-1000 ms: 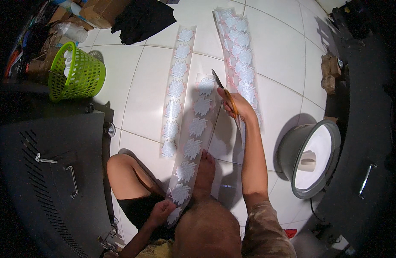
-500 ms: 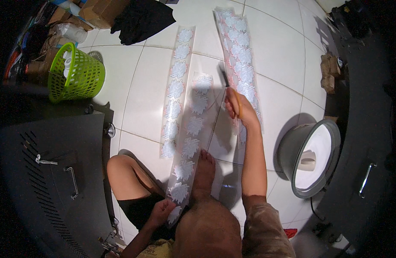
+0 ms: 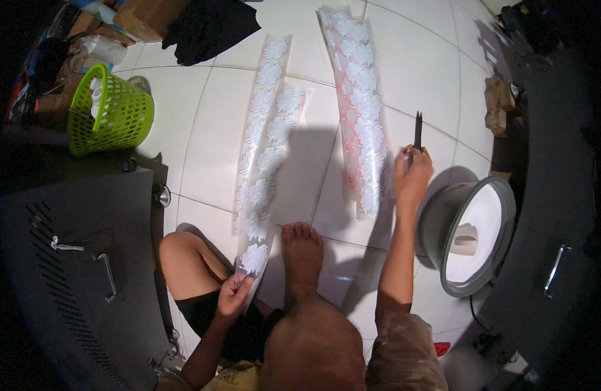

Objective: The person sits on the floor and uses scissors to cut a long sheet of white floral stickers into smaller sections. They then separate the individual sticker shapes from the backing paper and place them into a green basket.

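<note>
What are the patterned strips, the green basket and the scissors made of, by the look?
Patterned strip held by the left hand: likely thin glossy plastic film or sticker sheet; it looks translucent and curls. Green basket: moulded plastic, matte, open lattice wall. Scissors in the right hand: dark blades, probably metal; too small to be sure.

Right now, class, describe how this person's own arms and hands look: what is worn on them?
Both forearms are bare; the left hand and right hand wear no gloves. A short, mottled brown-grey sleeve covers the right upper arm. No watch, ring or bracelet can be seen.
</note>
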{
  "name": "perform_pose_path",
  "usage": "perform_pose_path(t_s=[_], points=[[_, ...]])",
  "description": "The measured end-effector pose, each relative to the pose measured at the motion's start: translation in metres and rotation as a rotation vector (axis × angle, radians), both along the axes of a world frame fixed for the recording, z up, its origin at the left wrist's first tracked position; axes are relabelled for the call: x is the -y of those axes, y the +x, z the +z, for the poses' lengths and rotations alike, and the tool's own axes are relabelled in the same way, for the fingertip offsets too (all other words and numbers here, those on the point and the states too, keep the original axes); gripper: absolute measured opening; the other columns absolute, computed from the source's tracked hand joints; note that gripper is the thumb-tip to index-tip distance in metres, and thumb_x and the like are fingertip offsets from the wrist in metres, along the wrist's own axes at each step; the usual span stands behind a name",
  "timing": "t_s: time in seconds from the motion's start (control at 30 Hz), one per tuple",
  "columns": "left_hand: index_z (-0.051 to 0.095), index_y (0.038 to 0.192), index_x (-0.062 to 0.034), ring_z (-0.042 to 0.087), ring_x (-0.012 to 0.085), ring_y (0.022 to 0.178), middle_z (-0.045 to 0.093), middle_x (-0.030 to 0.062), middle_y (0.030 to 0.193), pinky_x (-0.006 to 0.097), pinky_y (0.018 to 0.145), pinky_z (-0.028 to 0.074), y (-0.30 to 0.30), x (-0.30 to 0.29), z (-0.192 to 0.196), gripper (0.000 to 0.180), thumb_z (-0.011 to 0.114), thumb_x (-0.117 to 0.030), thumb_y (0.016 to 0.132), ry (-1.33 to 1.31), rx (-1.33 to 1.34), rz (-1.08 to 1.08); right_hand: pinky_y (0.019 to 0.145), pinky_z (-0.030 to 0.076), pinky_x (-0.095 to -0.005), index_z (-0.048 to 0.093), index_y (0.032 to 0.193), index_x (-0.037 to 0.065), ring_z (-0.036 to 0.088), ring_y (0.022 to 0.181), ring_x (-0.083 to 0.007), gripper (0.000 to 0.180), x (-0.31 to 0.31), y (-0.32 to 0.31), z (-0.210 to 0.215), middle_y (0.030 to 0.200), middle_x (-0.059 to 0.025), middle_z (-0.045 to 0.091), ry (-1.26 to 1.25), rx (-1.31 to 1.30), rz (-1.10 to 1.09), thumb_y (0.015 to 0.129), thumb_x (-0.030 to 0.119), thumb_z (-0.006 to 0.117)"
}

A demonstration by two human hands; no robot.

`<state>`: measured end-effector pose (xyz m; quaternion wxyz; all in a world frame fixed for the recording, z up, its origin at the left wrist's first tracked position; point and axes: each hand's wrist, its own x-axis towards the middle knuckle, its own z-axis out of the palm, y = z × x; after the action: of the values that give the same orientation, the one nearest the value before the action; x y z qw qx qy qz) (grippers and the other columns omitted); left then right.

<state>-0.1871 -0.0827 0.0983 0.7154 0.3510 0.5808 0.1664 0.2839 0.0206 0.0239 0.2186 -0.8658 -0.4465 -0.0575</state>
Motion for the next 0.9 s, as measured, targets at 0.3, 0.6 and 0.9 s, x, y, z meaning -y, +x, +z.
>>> perform_pose_path(t_s=[0.3,0.6,0.9], points=[[0.054,0.109,-0.0035,0.041,0.0105,0.042,0.049,0.0013,0.059,0.025,0.046,0.033,-0.031,-0.032,0.024,0.027,0.057,-0.029,0.101,-0.447,0.828,0.384,0.116,0.028,-0.0554,0.047,0.140,0.001,0.034,0.141,-0.0425,0.092,0.012,-0.215,-0.015,0.151,-0.0236,0.038,-0.338,-0.414,0.749,0.073,0.054,0.079],[0.053,0.109,-0.0047,0.034,0.0063,0.039,0.041,-0.0027,0.057,0.023,0.041,0.028,-0.037,-0.077,0.062,0.028,0.049,-0.033,0.106,-0.296,0.617,0.507,0.114,0.029,-0.0582,0.058,0.114,0.009,0.040,0.135,-0.0364,0.041,0.024,-0.242,-0.061,0.135,-0.0133,0.049,-0.078,-0.313,0.769,0.082,0.029,0.075],[0.061,0.096,-0.0094,0.043,0.0045,0.048,0.052,-0.0044,0.065,0.023,0.042,0.034,-0.022,-0.067,0.023,0.024,0.058,-0.032,0.104,-0.040,-0.247,0.109,0.081,0.048,-0.0452,0.058,0.107,0.000,0.060,0.087,-0.0353,0.020,0.019,-0.198,-0.041,0.095,-0.0187,0.062,0.286,-1.176,-0.126,0.096,0.017,0.055]])
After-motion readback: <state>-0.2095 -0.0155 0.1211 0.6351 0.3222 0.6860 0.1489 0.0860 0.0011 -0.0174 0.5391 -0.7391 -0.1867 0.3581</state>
